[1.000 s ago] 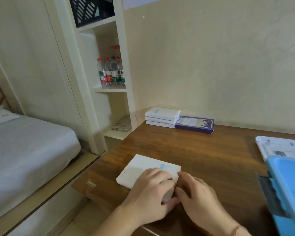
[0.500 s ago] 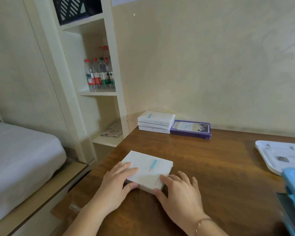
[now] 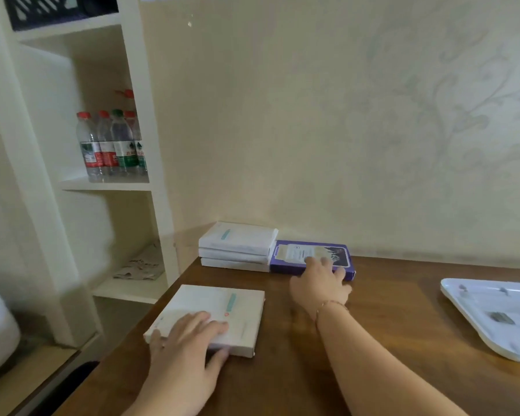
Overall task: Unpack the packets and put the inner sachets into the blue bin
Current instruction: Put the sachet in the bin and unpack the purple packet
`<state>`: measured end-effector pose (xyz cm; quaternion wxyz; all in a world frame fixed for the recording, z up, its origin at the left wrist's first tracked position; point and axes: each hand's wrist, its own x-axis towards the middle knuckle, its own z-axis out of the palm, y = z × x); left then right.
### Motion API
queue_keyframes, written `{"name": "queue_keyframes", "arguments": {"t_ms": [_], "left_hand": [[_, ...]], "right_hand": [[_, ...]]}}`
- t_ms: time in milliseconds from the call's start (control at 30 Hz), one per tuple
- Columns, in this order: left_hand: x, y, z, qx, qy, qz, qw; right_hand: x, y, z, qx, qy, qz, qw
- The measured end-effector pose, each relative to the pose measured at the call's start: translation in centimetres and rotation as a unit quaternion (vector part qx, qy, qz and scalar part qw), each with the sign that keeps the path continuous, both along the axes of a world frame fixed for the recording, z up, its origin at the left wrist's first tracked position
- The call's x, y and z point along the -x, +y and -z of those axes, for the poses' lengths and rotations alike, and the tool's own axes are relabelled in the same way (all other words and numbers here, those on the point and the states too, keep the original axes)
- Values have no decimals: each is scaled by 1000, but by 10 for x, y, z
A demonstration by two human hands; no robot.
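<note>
On the wooden surface [image 3: 388, 325], your left hand [image 3: 189, 340] lies flat, fingers straight, on the white packet [image 3: 222, 307]; your right hand [image 3: 321, 280] reaches, fingers extended, touching the purple packet [image 3: 300, 253].

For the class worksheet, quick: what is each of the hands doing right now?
Left hand: open, resting flat on the white packet.
Right hand: open, fingers touching the purple box.

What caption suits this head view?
Left hand rests on a white packet while right hand reaches the purple packet.
</note>
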<state>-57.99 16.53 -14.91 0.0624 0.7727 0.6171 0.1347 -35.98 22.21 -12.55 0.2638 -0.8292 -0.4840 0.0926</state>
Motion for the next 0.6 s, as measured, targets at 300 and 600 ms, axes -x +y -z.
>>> {"name": "queue_keyframes", "arguments": {"t_ms": [300, 600], "left_hand": [[2, 7, 6, -7, -4, -6, 1000], [4, -1, 2, -30, -14, 17, 999]], "right_hand": [[-37, 47, 29, 105, -143, -26, 984], [-30, -40, 25, 76, -194, -1, 978]]}}
